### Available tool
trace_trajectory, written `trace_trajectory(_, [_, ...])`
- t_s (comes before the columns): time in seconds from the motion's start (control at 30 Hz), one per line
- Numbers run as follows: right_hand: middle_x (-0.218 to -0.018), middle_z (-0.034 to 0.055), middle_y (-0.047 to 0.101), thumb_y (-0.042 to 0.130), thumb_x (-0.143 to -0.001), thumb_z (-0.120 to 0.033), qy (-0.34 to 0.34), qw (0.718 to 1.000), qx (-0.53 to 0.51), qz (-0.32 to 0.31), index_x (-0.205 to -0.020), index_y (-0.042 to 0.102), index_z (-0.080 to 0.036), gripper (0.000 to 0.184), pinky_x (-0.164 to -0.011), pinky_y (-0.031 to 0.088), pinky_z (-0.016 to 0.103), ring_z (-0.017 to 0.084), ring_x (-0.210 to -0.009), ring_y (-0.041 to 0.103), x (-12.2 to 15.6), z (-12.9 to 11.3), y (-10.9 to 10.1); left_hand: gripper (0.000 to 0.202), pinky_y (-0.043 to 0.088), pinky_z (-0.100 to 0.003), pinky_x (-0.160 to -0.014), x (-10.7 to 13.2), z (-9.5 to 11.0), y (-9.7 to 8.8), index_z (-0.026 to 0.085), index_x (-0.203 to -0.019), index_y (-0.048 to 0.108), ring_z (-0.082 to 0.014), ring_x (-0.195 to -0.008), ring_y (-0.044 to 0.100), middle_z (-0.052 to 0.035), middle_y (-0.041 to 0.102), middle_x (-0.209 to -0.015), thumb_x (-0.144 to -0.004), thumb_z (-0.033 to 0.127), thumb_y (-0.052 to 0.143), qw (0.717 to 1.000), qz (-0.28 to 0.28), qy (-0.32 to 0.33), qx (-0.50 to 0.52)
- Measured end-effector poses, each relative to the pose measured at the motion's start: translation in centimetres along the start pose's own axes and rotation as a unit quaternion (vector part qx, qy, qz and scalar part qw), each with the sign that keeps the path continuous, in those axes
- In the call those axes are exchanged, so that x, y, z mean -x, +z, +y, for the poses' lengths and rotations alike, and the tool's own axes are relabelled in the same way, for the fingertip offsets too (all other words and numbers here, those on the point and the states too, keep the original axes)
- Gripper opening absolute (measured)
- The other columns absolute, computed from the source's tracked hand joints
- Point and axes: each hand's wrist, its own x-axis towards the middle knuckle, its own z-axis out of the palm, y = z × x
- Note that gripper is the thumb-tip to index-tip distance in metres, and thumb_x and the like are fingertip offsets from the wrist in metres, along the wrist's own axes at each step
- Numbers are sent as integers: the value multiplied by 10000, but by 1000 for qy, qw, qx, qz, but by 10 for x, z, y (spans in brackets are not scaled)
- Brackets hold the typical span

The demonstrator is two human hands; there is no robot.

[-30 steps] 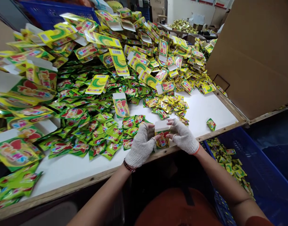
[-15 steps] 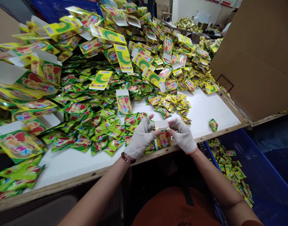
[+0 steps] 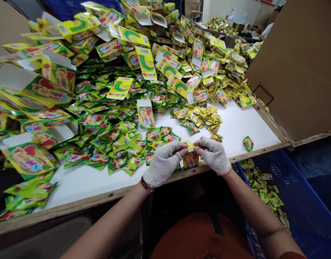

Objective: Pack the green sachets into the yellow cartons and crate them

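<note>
1. Two hands in knit fingerless gloves, the left hand (image 3: pixel 162 163) and the right hand (image 3: pixel 215 155), are close together over the near edge of the surface (image 3: pixel 235 126). Both are closed in a pinch on the same box.
2. One box (image 3: pixel 191 158), small and printed yellow-green, stands upright between the hands at the near edge. Fingertips of both hands meet on its top flap. Whether its base touches the surface cannot be told.
3. One bracelet (image 3: pixel 146 184) of dark beads sits on the left wrist.
4. Many green sachets (image 3: pixel 100 136) form a broad heap left of and behind the left hand, the nearest just beside it.
5. Many yellow sachets (image 3: pixel 200 118) form a smaller heap behind the right hand, apart from it.
6. One lone sachet (image 3: pixel 248 142) lies on the bare surface to the right of the right hand.
7. One open carton (image 3: pixel 145 113) stands upright at the edge of the green heap, white flap up.
8. Many flat cartons (image 3: pixel 146 63) are piled across the back and left of the surface, several showing white flaps.
9. One cardboard sheet (image 3: pixel 297 64), brown, leans at the right end of the surface.
10. One crate (image 3: pixel 303 201), blue, sits below the surface at right and holds more sachets.
</note>
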Motion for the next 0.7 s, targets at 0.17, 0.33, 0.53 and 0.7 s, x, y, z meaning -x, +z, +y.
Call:
trace_trajectory(0.17, [-758,4,657,617,-868,-265,-39,999,32,-14,-834,680,-176,114,-693,493,258,137,-706,603,-3,-6,-5,256,566,-317,-817,1,0,2,185,-918,743,-205,-854,706,-54,772,-928,-782,400,717,999,11,-26,42])
trace_trajectory(0.33, [-779,17,651,574,-913,-197,-147,987,39,-56,-819,685,-190,146,-721,493,265,139,-743,607,-3,-7,-12,263,572,-297,-714,-3,5,-3,163,-856,745,-200,-776,703,-56,770,-851,-767,411,727,983,-44,-99,148])
trace_trajectory(0.53, [-830,34,678,573,-897,-125,-175,982,48,-44,-918,698,-192,143,-691,523,256,136,-741,634,-1,8,-12,154,577,-291,-741,1,6,1,182,-846,758,-191,-788,711,-47,776,-854,-808,317,694,997,29,-23,64])
trace_trajectory(0.7, [-964,64,705,542,-859,-61,-237,968,58,-50,-1047,698,-227,295,-762,558,294,162,-863,674,8,17,-15,130,576,-288,-798,16,-9,6,198,-919,752,-167,-837,710,-67,767,-932,-850,200,641,986,49,154,-33])
